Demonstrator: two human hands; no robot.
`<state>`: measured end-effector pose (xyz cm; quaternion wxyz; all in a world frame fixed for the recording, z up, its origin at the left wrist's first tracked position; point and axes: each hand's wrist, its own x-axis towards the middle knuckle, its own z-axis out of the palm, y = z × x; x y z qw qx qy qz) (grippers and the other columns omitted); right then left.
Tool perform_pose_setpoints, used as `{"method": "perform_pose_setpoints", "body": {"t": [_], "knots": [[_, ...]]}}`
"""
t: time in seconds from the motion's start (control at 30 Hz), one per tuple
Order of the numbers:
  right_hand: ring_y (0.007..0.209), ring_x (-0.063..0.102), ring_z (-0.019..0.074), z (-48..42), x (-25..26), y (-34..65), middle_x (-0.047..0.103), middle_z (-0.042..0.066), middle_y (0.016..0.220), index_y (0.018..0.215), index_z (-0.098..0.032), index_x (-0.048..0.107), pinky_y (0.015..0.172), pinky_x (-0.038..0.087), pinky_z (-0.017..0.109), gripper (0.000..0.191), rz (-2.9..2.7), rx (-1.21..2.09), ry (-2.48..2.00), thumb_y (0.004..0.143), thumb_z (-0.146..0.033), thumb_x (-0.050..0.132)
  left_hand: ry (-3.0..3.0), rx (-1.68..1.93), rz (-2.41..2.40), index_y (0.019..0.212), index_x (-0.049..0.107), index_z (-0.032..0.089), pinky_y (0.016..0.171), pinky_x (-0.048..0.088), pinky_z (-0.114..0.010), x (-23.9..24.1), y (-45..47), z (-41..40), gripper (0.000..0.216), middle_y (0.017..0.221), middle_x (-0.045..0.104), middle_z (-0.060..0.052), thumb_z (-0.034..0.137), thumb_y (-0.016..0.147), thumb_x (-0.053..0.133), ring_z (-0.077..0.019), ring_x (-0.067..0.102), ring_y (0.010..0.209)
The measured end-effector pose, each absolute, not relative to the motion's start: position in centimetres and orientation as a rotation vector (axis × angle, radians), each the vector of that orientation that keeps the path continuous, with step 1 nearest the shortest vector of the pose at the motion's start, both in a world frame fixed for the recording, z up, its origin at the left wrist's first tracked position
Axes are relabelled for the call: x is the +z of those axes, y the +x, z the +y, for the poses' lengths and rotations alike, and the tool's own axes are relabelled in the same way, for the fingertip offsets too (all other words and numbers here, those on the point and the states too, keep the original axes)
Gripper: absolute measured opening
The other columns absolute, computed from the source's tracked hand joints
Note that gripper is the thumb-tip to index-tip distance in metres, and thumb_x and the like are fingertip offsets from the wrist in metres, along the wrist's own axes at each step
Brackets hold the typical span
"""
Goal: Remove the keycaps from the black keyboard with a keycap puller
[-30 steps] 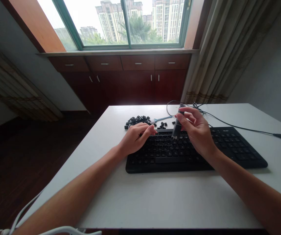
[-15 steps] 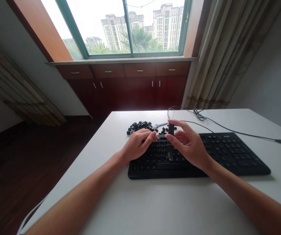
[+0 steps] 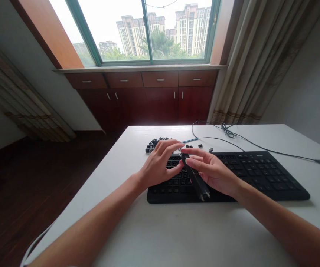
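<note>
A black keycap puller [image 3: 195,178], a slim bar with small metal prongs at its lower end, slants over the keyboard. My right hand [image 3: 214,170] grips its upper part between thumb and fingers. My left hand [image 3: 160,163] curves about the puller's upper end, thumb and fingers apart. Its fingertips come close to the puller and the right fingers; whether they touch is unclear. Beneath both hands lies a black keyboard [image 3: 260,172]. Bare key sockets [image 3: 176,181] show on its left part, while keys stay in place at the right.
Loose black keycaps [image 3: 150,145] are heaped behind my left hand, with a few more [image 3: 211,150] behind the keyboard. A thin blue stick [image 3: 190,140] lies beside the heap. The keyboard's cable [image 3: 274,152] runs rightward over the white table [image 3: 154,233].
The puller has swung from upright to slanted, its pronged end now toward me. My left hand has opened and moved to its upper end. My right hand has turned with the puller.
</note>
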<state>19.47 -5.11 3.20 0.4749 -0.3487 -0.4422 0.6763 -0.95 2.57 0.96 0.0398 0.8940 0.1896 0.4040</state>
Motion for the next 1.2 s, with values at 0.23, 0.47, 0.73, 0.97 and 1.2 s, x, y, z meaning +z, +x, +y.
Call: {"method": "perform_pose_setpoints", "body": {"t": [0.23,0.47,0.73,0.97,1.2], "knots": [[0.06,0.068,0.0086,-5.2,3.4,19.8,0.074,0.001,0.082,0.112,-0.025,0.068,0.056,0.057,0.017,0.027,-0.969,1.798,-0.75,0.087,-0.029,0.076,2.782,1.185,0.423,0.136,0.048,0.02,0.099,0.053,-0.04,1.1,-1.0,2.8,0.048,0.127,0.064,-0.011,0.024,0.092,0.067,-0.0231,0.06,0.116],[0.062,0.069,0.0107,-4.8,3.0,20.4,0.076,0.009,0.091,0.119,-0.017,0.071,0.059,0.057,0.018,0.029,-0.945,1.884,-0.694,0.094,-0.03,0.062,2.82,1.147,0.403,0.12,0.057,0.017,0.085,0.054,-0.038,1.1,-1.0,2.8,0.025,0.104,0.071,-0.009,0.016,0.095,0.058,-0.0206,0.063,0.092],[0.084,0.065,0.0083,-5.1,2.9,20.8,0.07,0.002,0.1,0.131,-0.023,0.065,0.083,0.053,0.018,0.051,-0.836,1.81,-0.442,0.082,-0.011,0.072,2.779,1.138,0.44,0.115,0.06,0.018,0.082,0.053,-0.036,1.4,-0.7,2.5,0.017,0.099,0.072,-0.007,0.019,0.099,0.055,-0.0183,0.063,0.086],[0.067,0.051,0.0083,-4.6,2.8,20.1,0.055,-0.004,0.072,0.104,-0.023,0.072,0.065,0.048,0.019,0.016,-0.937,1.537,-0.615,0.089,-0.026,0.074,2.751,1.097,0.5,0.116,0.061,0.018,0.082,0.053,-0.036,1.4,-0.7,2.4,0.018,0.1,0.072,-0.006,0.021,0.101,0.052,-0.0179,0.062,0.088],[0.055,0.033,0.0087,-3.6,3.1,21.1,0.035,-0.007,0.059,0.098,-0.02,0.077,0.051,0.039,0.018,0.019,-0.796,1.287,-0.756,0.089,-0.036,0.069,2.749,1.072,0.504,0.118,0.06,0.018,0.08,0.053,-0.034,1.6,-0.6,2.3,0.02,0.096,0.07,-0.006,0.023,0.1,0.054,-0.0174,0.062,0.085]]}}
